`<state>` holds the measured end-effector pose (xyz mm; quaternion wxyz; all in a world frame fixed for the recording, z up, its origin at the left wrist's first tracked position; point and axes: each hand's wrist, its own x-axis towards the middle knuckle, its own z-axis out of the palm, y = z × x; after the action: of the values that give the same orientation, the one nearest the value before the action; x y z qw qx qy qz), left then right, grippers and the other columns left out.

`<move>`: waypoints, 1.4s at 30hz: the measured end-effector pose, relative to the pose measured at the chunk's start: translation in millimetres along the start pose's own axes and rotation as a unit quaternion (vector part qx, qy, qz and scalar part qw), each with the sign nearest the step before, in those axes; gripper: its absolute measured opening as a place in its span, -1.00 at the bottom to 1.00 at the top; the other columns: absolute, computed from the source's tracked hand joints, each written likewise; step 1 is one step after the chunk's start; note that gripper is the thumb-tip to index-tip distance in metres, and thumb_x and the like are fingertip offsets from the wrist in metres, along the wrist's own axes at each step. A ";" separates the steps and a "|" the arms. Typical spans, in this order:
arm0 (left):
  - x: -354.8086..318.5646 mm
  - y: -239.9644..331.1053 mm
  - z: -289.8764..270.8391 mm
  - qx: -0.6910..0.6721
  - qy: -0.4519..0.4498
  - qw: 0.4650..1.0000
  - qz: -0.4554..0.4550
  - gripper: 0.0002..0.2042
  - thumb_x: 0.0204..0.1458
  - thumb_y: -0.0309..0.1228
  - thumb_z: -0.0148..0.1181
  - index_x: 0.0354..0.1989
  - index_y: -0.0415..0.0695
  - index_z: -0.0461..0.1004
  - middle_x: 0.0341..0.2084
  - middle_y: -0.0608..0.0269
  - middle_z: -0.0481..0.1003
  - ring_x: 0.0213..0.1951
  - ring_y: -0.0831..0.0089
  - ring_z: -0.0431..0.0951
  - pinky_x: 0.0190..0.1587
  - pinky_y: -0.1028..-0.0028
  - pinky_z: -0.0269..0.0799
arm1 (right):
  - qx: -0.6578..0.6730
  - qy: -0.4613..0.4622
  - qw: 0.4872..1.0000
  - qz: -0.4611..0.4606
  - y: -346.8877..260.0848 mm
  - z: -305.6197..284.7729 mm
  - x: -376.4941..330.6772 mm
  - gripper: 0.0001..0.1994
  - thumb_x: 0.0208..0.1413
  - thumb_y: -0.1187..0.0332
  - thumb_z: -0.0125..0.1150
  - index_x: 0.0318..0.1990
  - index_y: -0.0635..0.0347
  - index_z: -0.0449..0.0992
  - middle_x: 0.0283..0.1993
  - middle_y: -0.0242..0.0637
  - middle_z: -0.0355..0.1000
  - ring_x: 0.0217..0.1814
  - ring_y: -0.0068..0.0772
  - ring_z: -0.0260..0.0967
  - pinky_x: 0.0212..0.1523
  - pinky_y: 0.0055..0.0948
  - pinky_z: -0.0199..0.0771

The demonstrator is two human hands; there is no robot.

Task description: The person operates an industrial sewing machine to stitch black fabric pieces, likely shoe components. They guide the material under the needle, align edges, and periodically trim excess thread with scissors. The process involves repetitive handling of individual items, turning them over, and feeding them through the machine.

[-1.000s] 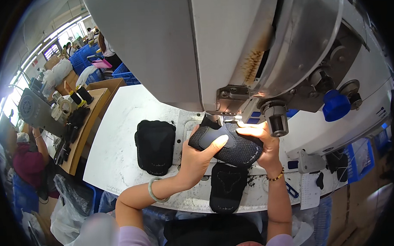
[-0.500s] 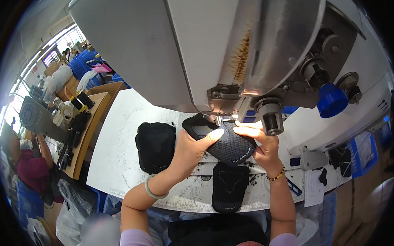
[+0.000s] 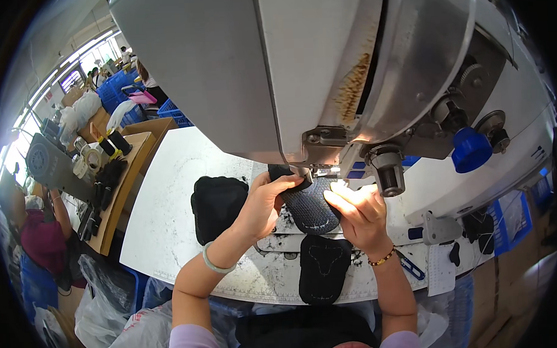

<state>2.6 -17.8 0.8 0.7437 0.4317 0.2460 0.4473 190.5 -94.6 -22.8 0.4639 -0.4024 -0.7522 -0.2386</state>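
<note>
A black mesh fabric piece with light stitching near its rounded lower end lies beneath the presser foot and needle area of a sewing machine. My left hand grips its upper left edge, thumb close to the presser foot. At the right edge, my right hand pinches the piece with its fingers bent together; its exact grip is partly hidden. Just below lies another black padded piece with light stitched lines. To the left of my left hand sits a stack of black pieces.
Black lint is scattered over the white table. A blue-handled cutter lies right of my wrist, near a white paper sheet. The machine head hangs low over my hands. At the far left a person works at another bench.
The mesh piece has turned and shifted so its rounded end points nearly straight toward me. My right hand has moved left and curled more; my left thumb has moved up toward the presser foot.
</note>
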 end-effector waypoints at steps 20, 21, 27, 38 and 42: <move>-1.6 6.5 9.7 0.035 -0.006 0.995 0.097 -0.87 0.13 -0.52 0.07 -0.21 -0.29 0.46 -0.29 0.21 0.52 -0.24 0.53 0.51 -0.14 0.55 0.43 | 0.011 -0.207 0.891 0.403 94.1 -29.6 -73.4 -0.56 0.04 0.32 0.20 0.07 0.28 0.32 0.09 -0.12 0.26 -0.07 -0.04 0.37 -0.08 -0.26 0.38; -1.4 6.3 8.3 0.057 0.021 0.993 0.105 -0.89 0.12 -0.54 0.08 -0.22 -0.29 0.47 -0.31 0.22 0.53 -0.25 0.53 0.51 -0.17 0.57 0.43 | -0.020 -0.225 0.884 0.409 94.1 -23.0 -78.4 -0.53 0.03 0.30 0.22 0.09 0.28 0.30 0.08 -0.10 0.25 -0.07 -0.02 0.36 -0.07 -0.24 0.37; -14.3 48.9 -44.9 0.092 0.171 0.951 0.242 -0.85 0.08 -0.48 0.17 -0.22 -0.28 0.49 -0.31 0.23 0.55 -0.34 0.58 0.55 -0.33 0.66 0.47 | -0.009 -0.237 0.865 0.443 92.7 -9.2 -94.4 -0.39 -0.08 0.32 0.31 0.16 0.22 0.23 -0.11 -0.12 0.36 -0.09 -0.09 0.37 -0.09 -0.25 0.37; -63.1 29.7 -136.5 0.521 0.297 0.796 0.075 -0.70 -0.02 -0.34 0.30 -0.20 -0.23 0.41 -0.48 0.17 0.52 -0.51 0.45 0.49 -0.48 0.47 0.38 | 0.006 -0.244 0.843 0.479 85.9 -13.1 -72.6 -0.76 -0.07 0.31 0.31 -0.34 0.26 0.44 -0.35 -0.16 0.48 -0.35 -0.17 0.43 -0.29 -0.28 0.38; -64.8 6.4 -102.7 0.767 0.326 0.485 0.266 -0.57 -0.11 -0.29 0.35 -0.13 -0.24 0.35 -0.38 0.12 0.37 -0.28 0.22 0.40 -0.27 0.31 0.34 | 0.099 -0.079 0.873 0.472 91.1 -21.7 -77.9 -0.75 -0.01 0.29 0.29 -0.26 0.29 0.49 -0.47 -0.26 0.45 -0.57 -0.50 0.22 -0.48 -0.46 0.24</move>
<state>-108.6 -29.9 -46.9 -0.1692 0.6990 0.5901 0.3667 296.0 -89.2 -83.6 0.4977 -0.6791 -0.5269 0.1165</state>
